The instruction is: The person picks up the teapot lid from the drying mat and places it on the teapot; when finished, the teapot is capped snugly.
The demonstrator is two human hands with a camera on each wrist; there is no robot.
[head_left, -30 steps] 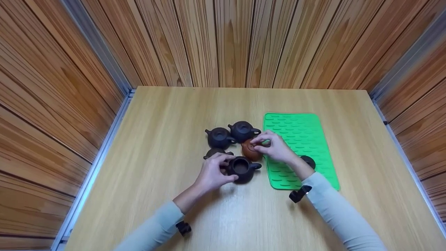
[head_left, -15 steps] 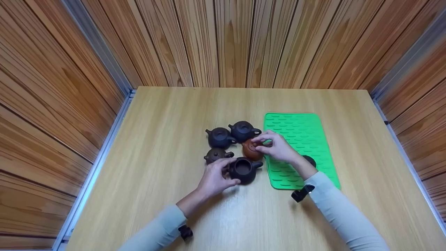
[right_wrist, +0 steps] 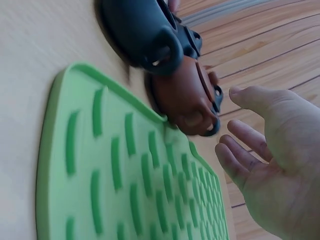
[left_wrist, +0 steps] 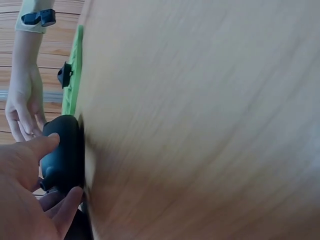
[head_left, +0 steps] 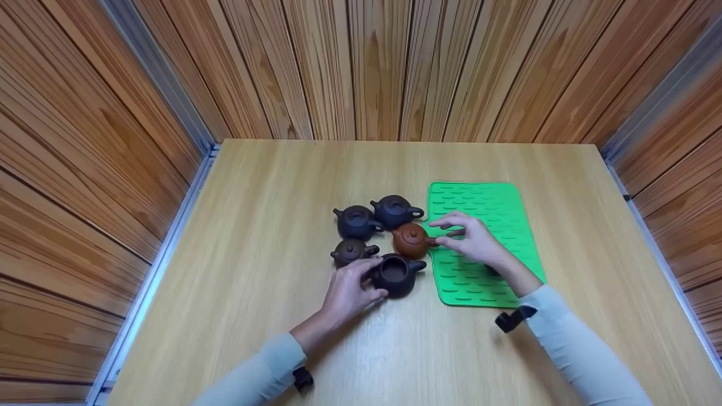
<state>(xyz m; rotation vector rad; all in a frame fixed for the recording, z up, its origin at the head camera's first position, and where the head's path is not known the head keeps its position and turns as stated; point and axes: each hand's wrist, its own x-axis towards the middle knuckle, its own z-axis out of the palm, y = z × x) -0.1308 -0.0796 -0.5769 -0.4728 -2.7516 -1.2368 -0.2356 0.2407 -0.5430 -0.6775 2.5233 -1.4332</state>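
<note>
My left hand point(head_left: 348, 290) holds a black teapot point(head_left: 407, 285) from its spout side, thumb at the front and fingers behind. Its top stands uncovered, and the handle points right. In the left wrist view, the thumb lies along the side of this black teapot point(left_wrist: 65, 150). Beside the reddish-brown teapot point(head_left: 410, 241), which has its lid on, my right hand point(head_left: 471, 239) hovers with loosely bent fingers around nothing. The right wrist view has a gap between that right hand point(right_wrist: 280, 150) and the brown teapot point(right_wrist: 182, 95). A black lid point(left_wrist: 65, 75) rests on the green mat, mostly hidden by my right forearm in the head view.
Two black teapots, one at the left point(head_left: 355, 221) and one at the back point(head_left: 395, 210), stand behind the brown one. A small dark-brown teapot point(head_left: 351, 251) is near my left fingers. The green ridged mat point(head_left: 474, 197) lies to the right on the wooden table point(head_left: 271, 225).
My right hand has let go of the brown teapot's lid and drawn back to the right. The left hand and its black teapot shifted slightly right, then stayed put.
</note>
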